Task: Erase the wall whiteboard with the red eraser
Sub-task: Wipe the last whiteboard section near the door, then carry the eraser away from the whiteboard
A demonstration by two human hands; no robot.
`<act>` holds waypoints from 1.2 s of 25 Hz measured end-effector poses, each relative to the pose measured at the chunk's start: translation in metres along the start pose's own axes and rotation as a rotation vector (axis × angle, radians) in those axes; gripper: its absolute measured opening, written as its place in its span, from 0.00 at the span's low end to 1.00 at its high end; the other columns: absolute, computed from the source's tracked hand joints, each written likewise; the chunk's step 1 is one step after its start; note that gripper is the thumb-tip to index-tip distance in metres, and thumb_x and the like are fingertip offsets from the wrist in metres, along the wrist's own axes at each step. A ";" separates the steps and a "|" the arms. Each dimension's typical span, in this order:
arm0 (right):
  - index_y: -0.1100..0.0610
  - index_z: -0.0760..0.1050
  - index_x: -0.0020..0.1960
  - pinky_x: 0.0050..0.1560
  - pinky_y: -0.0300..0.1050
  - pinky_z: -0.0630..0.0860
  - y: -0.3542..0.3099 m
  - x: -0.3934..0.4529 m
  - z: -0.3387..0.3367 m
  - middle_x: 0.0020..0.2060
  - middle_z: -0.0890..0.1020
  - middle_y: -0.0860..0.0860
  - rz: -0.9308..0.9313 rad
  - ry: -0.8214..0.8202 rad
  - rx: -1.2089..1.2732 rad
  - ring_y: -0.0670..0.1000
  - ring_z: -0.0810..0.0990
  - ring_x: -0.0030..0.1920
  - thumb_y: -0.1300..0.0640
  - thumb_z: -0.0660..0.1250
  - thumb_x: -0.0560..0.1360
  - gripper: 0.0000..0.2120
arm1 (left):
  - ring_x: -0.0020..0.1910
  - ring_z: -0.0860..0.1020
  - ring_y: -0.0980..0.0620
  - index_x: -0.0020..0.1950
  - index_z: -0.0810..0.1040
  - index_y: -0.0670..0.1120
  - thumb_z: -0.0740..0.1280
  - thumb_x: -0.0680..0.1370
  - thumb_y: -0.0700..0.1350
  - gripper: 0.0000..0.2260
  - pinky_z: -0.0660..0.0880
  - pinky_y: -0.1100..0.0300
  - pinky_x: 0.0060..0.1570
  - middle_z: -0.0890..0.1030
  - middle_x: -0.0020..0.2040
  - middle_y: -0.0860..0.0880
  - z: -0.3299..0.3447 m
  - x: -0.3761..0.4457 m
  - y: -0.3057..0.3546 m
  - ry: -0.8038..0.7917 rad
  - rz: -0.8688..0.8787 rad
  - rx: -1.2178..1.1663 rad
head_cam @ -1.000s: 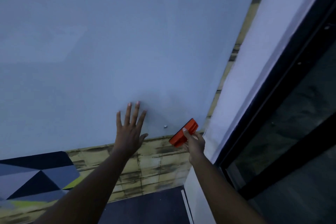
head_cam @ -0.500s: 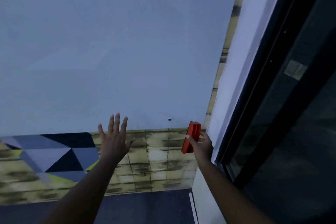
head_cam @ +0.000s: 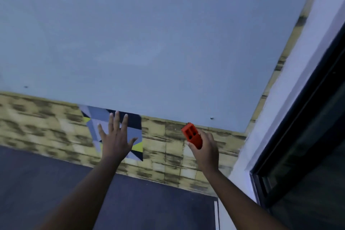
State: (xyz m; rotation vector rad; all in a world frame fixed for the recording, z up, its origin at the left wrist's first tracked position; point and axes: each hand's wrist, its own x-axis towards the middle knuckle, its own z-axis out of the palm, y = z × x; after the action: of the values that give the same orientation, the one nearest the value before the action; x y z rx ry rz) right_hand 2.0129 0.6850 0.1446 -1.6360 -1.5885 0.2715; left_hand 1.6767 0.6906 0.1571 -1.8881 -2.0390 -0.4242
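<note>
The wall whiteboard [head_cam: 149,33] filled most of the head view and read as one even pale surface — no writing or smears could be made out on the part in frame, though dim light and motion blur would hide faint marks. Its top-left corner showed only a small bright streak, too slight to identify. By that evidence the wiping looked largely done, or at least nothing obvious remained within this framing; any part of the board outside the frame could not be judged.

The red eraser [head_cam: 192,135] was off the board, held below its bottom edge in front of the yellowish tiled wall [head_cam: 46,125]. The right hand [head_cam: 204,148] gripped it, fingers and thumb curled around its lower end, while the upper end, with two dark slots, pointed up toward the board's lower edge near a small screw head [head_cam: 211,118]. The left hand [head_cam: 116,141] held nothing — fingers straight and spread, raised before a geometric blue, black and yellow panel [head_cam: 130,129]; whether it touched the wall could not be told.

If any marks were left, the eraser would need to go back against the surface; otherwise what remained was probably just setting it down.
</note>
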 end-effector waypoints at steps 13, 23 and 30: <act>0.53 0.74 0.70 0.45 0.55 0.81 -0.359 -0.108 0.265 0.53 0.77 0.51 -0.440 -0.211 0.177 0.56 0.81 0.48 0.44 0.78 0.72 0.30 | 0.84 0.57 0.37 0.84 0.63 0.43 0.74 0.76 0.63 0.44 0.52 0.23 0.75 0.59 0.85 0.38 -0.113 -0.147 -0.416 0.116 -0.283 0.271; 0.51 0.72 0.73 0.53 0.57 0.79 -0.590 -0.224 0.413 0.57 0.80 0.50 -0.699 -0.407 0.292 0.55 0.81 0.54 0.43 0.77 0.72 0.32 | 0.85 0.54 0.37 0.84 0.63 0.44 0.75 0.75 0.62 0.44 0.51 0.24 0.75 0.57 0.85 0.38 -0.179 -0.287 -0.635 0.107 -0.682 0.430; 0.52 0.77 0.69 0.50 0.55 0.78 -0.749 -0.263 0.534 0.51 0.81 0.53 -0.879 -0.463 0.368 0.59 0.81 0.49 0.46 0.80 0.69 0.31 | 0.86 0.52 0.37 0.84 0.64 0.45 0.76 0.75 0.60 0.43 0.52 0.24 0.76 0.54 0.86 0.39 -0.197 -0.339 -0.779 0.064 -0.884 0.547</act>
State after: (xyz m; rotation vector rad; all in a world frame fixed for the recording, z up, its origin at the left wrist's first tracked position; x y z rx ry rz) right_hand 1.0669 0.5585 0.2045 -0.5127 -2.2754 0.4489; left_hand 0.9306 0.2401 0.1918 -0.6044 -2.5116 -0.0860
